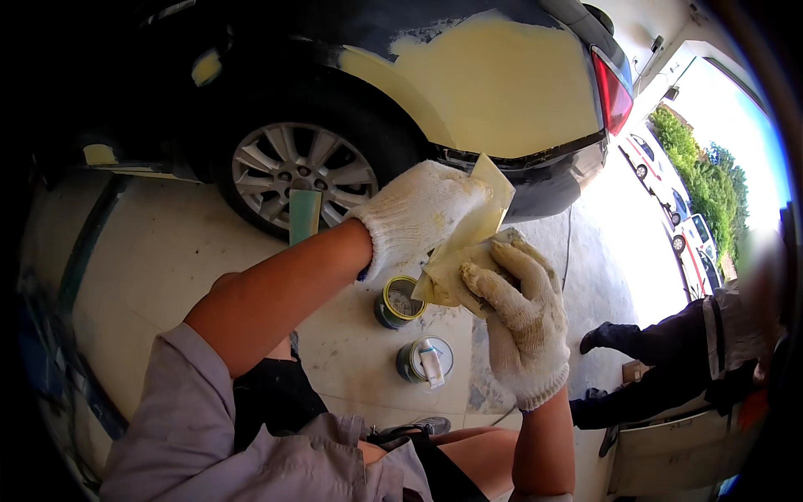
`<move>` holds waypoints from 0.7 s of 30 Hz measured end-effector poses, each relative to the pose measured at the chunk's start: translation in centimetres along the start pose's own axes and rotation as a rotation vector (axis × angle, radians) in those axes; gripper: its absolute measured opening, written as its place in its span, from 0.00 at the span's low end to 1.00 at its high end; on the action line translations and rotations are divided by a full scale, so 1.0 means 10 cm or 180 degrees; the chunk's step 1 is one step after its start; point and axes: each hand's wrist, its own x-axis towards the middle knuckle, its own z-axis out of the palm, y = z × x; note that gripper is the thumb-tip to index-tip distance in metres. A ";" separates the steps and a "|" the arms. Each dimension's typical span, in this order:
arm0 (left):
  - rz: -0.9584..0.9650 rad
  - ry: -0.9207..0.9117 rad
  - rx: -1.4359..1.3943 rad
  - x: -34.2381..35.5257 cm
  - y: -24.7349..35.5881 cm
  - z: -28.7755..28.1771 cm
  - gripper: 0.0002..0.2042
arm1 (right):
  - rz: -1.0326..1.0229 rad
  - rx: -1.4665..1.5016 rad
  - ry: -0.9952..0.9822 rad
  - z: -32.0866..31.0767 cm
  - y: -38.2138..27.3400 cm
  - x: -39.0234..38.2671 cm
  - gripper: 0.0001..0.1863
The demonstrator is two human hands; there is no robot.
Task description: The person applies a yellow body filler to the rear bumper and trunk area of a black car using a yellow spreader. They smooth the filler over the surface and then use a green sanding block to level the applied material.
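Observation:
My left hand [422,209], in a white knit glove, is closed on a pale yellow flexible sheet [489,192] held upright. My right hand [510,318], in a stained glove, has curled fingers pressed on another yellowish, smeared piece [452,276] meeting the sheet's lower end; whether these are separate pieces is unclear. A teal strip [303,213] shows behind my left forearm; what supports it is hidden. Below my hands stand an open tin [400,298] with grey contents and a second tin [410,364] with a white item lying on its top.
A dark car with pale yellow patches [493,92] on its rear panel and a silver wheel [276,167] stands ahead. Another person's legs [636,343] are at the right, beside a low stand [652,468]. A cable crosses the floor. Parked vehicles [682,217] and greenery show outside.

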 end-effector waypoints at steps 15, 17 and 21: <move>-0.1433 0.0572 -0.4350 -0.23 -0.40 0.50 0.25 | 0.1041 0.4489 0.1407 0.58 0.58 -0.12 0.27; -0.1429 0.0368 -0.4870 -0.36 -0.42 0.81 0.26 | 0.1573 0.4706 0.1381 0.93 0.65 -0.54 0.29; -0.1710 0.0412 -0.4785 -0.49 -0.74 0.75 0.26 | 0.1871 0.3213 0.0909 0.94 0.83 -0.87 0.25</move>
